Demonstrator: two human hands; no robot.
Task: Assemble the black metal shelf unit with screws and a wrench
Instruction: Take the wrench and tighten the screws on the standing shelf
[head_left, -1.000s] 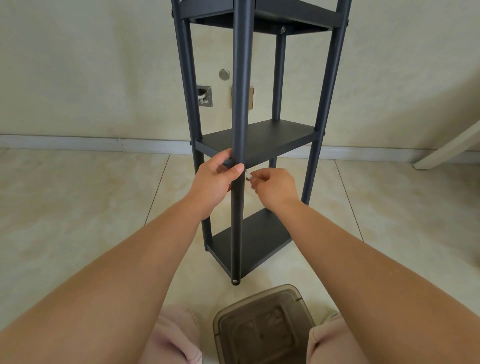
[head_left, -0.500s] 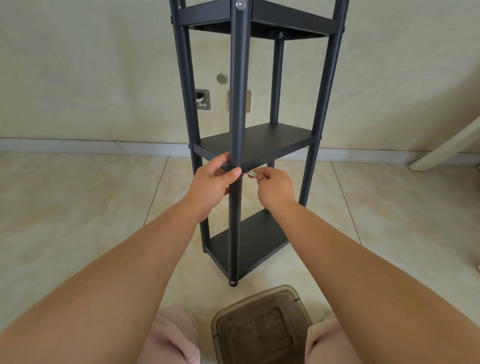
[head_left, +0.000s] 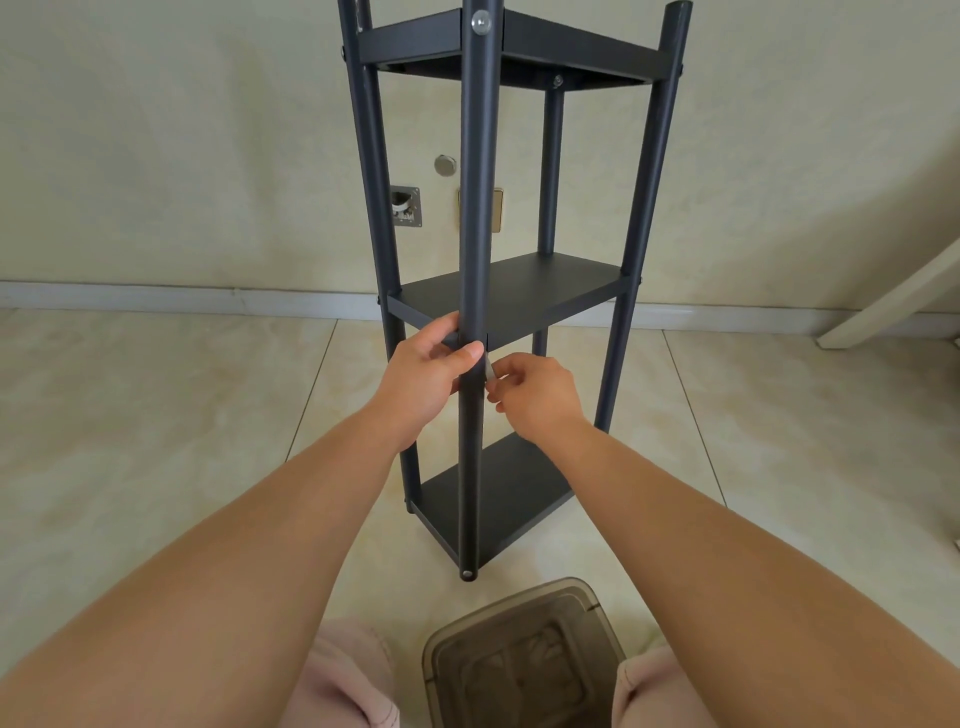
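The shelf unit (head_left: 511, 296) stands on the floor. The left hand (head_left: 428, 376) grips its front post at the middle shelf; the right hand (head_left: 535, 392) pinches a small pale piece (head_left: 489, 370), probably the wrench, beside the joint. The step looks like tightening that screw; next it needs careful turning.

Shelf unit (head_left: 511, 296) top beyond frame

I am seeing a smoky translucent plastic container (head_left: 524, 660) sitting on the tiled floor (head_left: 156, 415) below the grip, while a metal wall plate (head_left: 405, 206) and round cap (head_left: 445, 165) are showing above it.
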